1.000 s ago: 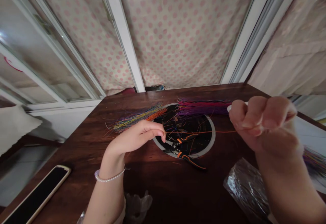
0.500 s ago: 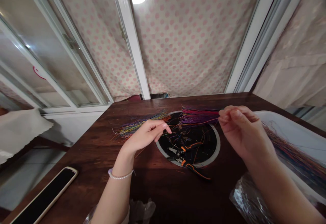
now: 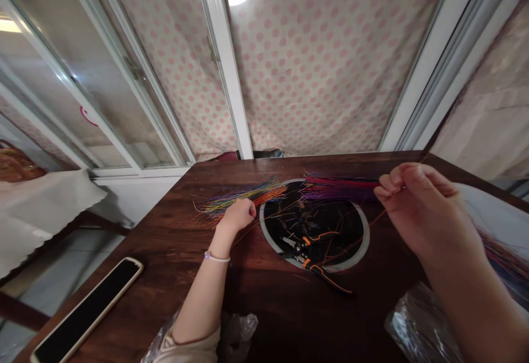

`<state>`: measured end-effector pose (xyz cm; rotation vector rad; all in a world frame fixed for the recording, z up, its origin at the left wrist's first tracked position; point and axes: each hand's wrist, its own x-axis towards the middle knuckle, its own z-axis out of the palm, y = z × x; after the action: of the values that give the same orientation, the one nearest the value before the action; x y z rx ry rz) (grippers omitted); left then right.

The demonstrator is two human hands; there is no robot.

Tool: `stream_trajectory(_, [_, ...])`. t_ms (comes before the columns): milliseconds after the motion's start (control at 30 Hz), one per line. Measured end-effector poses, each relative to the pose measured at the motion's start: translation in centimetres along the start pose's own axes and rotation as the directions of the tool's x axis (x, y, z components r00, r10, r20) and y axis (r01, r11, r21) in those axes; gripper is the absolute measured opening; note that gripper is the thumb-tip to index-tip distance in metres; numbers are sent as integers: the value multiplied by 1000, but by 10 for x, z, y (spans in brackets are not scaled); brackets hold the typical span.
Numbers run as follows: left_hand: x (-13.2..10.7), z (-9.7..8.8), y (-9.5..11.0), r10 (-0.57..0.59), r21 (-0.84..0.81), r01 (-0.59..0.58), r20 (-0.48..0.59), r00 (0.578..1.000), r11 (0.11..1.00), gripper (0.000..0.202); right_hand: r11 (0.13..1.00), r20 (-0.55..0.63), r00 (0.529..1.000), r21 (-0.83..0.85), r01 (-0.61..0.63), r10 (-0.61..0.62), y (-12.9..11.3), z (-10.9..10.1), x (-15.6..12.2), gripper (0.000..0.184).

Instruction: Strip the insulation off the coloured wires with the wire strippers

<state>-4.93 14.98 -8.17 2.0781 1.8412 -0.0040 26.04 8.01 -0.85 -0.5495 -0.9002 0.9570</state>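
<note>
My left hand [image 3: 238,215] is curled closed on the dark wooden table [image 3: 264,308], its knuckles touching a fan of multicoloured thin wires [image 3: 243,193]. What its fingers hold is hidden. My right hand [image 3: 417,203] is raised at the right, its fingertips pinched on a thin orange wire [image 3: 355,236] that runs down over the round black inset [image 3: 314,222]. A purple and red wire bundle [image 3: 336,188] lies across the inset's far side, just beside those fingertips. Orange and black wire strippers [image 3: 309,250] lie on the inset's near edge.
A phone [image 3: 88,310] lies face up at the table's near left corner. Crinkled clear plastic [image 3: 417,327] sits at the near right and more [image 3: 237,330] by my left elbow. A white tray [image 3: 502,225] with more wires stands at the right. Curtained windows stand behind the table.
My left hand has moved away from the inset's edge to the multicoloured wires and closed. My right hand has moved right and the view has tilted up slightly.
</note>
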Motion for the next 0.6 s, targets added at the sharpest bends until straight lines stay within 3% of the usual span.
stream_trajectory(267, [8,19,10,34,61,-33,-7,999,998,32,999,32,999,-30,-33,34,3,1,-3,16])
stream_trajectory(600, [9,19,5,38,82,-36,-14,999,996,33,997,55,997,-55,-57,60,6,5,-7,14])
